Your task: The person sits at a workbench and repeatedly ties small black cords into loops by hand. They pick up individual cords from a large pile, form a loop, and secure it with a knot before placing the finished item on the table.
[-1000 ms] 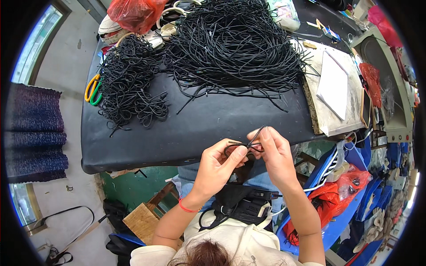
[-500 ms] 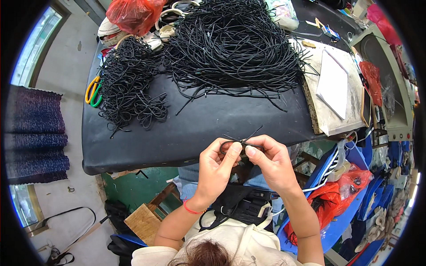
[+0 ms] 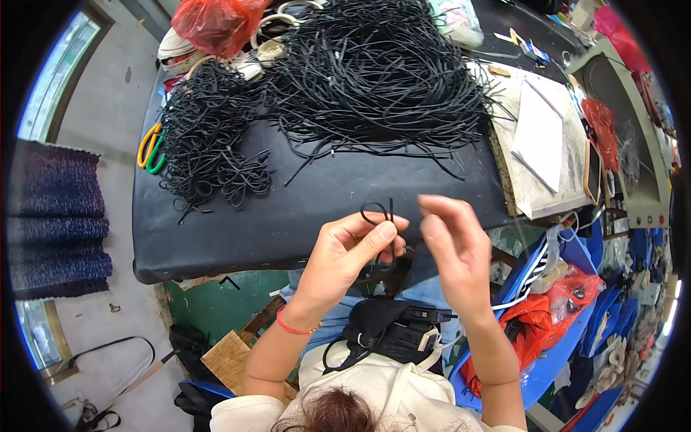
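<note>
Pinched between thumb and fingers of my left hand (image 3: 353, 248) is a thin black cord (image 3: 373, 209), bent into a loop with an end standing up past the fingertips. Just to the right, my right hand (image 3: 456, 248) is apart from the cord, its thumb and fingers spread and slightly blurred, holding nothing. Both hands are over the near edge of a black-covered table (image 3: 331, 194). Beyond them lies a large heap of straight black cords (image 3: 381, 86). A smaller pile of looped, knotted black cords (image 3: 209, 129) sits to its left.
Scissors with yellow and green handles (image 3: 152, 147) lie at the table's left edge. On the right, a white sheet (image 3: 541, 140) rests on a pale board (image 3: 504, 173). A blue container (image 3: 568, 324) with red plastic bags (image 3: 529, 335) stands by my right arm. A red bag (image 3: 216, 25) is far left.
My right hand has let go of the cord and moved right, its fingers opening. My left hand keeps the cord, whose loop now stands upright.
</note>
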{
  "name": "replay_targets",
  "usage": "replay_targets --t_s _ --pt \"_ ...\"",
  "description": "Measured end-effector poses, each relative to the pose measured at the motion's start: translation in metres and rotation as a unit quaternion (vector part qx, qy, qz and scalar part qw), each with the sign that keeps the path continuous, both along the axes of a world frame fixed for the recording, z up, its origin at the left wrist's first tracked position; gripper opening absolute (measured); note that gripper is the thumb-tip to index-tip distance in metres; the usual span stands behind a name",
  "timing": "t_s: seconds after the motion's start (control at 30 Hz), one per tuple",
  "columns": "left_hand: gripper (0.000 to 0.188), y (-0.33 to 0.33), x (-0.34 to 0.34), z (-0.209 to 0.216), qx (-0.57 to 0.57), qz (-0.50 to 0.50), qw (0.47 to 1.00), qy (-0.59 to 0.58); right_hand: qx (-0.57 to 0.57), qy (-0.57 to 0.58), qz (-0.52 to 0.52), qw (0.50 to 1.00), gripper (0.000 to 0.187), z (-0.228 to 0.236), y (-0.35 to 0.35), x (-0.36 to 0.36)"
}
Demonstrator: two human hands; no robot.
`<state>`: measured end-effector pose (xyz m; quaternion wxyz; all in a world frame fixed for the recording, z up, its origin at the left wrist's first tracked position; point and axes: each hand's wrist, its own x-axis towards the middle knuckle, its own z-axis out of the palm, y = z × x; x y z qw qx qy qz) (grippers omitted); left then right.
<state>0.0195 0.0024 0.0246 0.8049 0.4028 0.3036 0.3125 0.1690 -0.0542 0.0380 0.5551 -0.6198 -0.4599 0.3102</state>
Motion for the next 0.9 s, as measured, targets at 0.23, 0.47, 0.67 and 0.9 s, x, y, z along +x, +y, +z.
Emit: replay_targets --t_s 0.23,0.47,0.67,0.9 --pt "0.023 -0.007 0.001 0.006 -0.032 -0.034 0.999 0.004 -0.051 0.240 0.087 0.965 0.016 0.000 0.007 -0.004" --pt "0.022 -0.008 -0.003 -0.002 -0.013 -0.050 0.999 -0.016 -0.099 0.197 0.129 0.967 0.016 0.009 0.008 -0.010" --pt "0.024 -0.013 -0.002 0.002 -0.049 -0.043 0.998 -0.025 -0.097 0.247 0.068 0.962 0.025 -0.001 0.005 -0.011" --pt "0.029 -0.017 -0.003 0.002 -0.078 -0.047 0.996 -0.013 -0.124 0.284 0.046 0.950 0.031 0.000 0.006 -0.012"
